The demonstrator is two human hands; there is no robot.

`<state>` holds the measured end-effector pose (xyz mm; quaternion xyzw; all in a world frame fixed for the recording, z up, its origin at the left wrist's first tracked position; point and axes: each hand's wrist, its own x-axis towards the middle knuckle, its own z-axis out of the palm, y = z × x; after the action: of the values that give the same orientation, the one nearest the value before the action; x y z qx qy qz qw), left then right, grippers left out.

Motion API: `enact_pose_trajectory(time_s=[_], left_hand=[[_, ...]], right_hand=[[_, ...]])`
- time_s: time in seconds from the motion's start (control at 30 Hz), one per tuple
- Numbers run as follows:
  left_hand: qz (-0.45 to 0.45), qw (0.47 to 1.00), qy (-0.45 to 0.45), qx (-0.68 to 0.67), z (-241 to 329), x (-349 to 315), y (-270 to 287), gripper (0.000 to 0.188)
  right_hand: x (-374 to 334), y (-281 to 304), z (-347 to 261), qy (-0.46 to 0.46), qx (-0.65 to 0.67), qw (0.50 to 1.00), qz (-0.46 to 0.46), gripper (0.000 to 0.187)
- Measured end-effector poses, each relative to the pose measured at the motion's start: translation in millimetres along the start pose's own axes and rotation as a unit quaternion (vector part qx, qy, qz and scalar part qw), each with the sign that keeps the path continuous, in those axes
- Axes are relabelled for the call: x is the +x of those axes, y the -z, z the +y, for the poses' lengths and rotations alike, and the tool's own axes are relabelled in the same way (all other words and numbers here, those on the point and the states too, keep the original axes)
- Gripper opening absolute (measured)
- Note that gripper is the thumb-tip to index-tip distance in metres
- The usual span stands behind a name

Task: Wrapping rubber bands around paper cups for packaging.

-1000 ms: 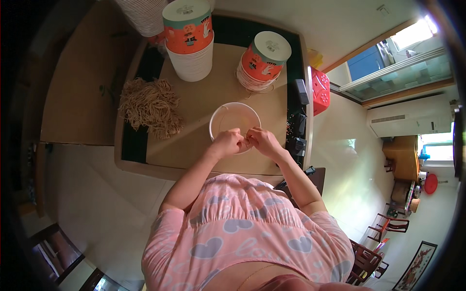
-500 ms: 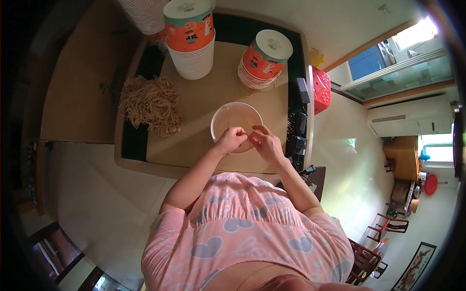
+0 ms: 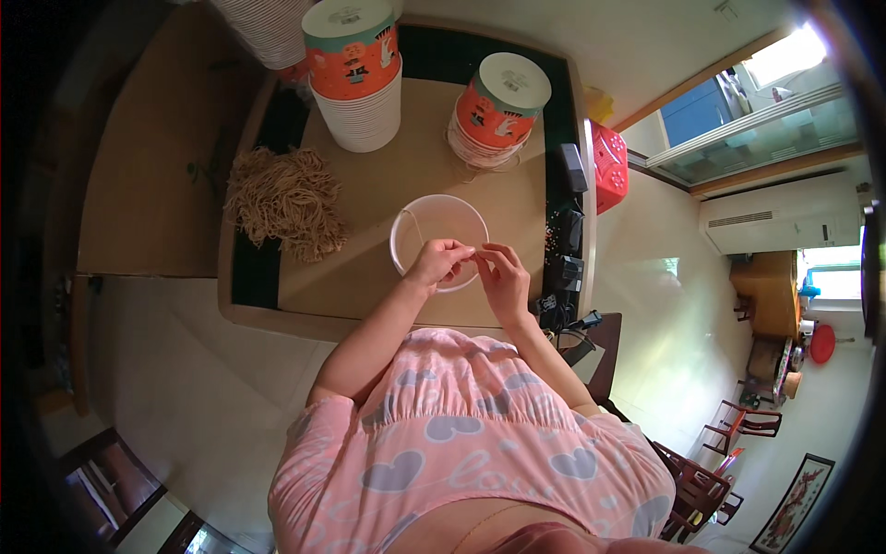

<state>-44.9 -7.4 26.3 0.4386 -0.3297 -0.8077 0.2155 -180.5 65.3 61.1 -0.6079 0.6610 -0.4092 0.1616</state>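
A white paper bucket (image 3: 397,242) stands with its mouth up at the table's near side, in front of me. Inside it a thin beige cord (image 3: 412,222) runs from the left of the rim down toward my hands. Over the bucket's near right rim, my left hand (image 3: 437,264) is closed in a pinch on the cord. My right hand (image 3: 504,277) meets it fingertip to fingertip, its thumb and forefinger also pinched on the cord. The cord's end between the fingers is too small to make out.
A tangled heap of beige cords (image 3: 286,201) lies at left. Farther back stand a tall stack of upturned paper buckets (image 3: 355,111) and a shorter orange-and-green stack (image 3: 498,111) with cords round its base. Black adapters (image 3: 572,226) line the right edge, beside a red stool (image 3: 609,166).
The bucket has shifted slightly left. My right hand has moved left and turned more upright, its fingertips now against the left hand's. More of the cord inside the bucket shows.
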Motion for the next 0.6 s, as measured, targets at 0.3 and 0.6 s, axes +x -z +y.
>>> enact_pose_trajectory(time_s=[0.3,0.6], left_hand=[[0.014,0.999,-0.011,-0.028,-2.9,-3.4,-0.2,0.013],[0.016,1.0,-0.021,-0.011,-2.9,-5.0,-2.8,0.011]], right_hand=[[-5.8,-8.5,2.3,-0.016,0.021,0.999,0.019,0.009],[-9.9,-8.2,4.9,-0.025,0.029,0.999,0.012,0.013]])
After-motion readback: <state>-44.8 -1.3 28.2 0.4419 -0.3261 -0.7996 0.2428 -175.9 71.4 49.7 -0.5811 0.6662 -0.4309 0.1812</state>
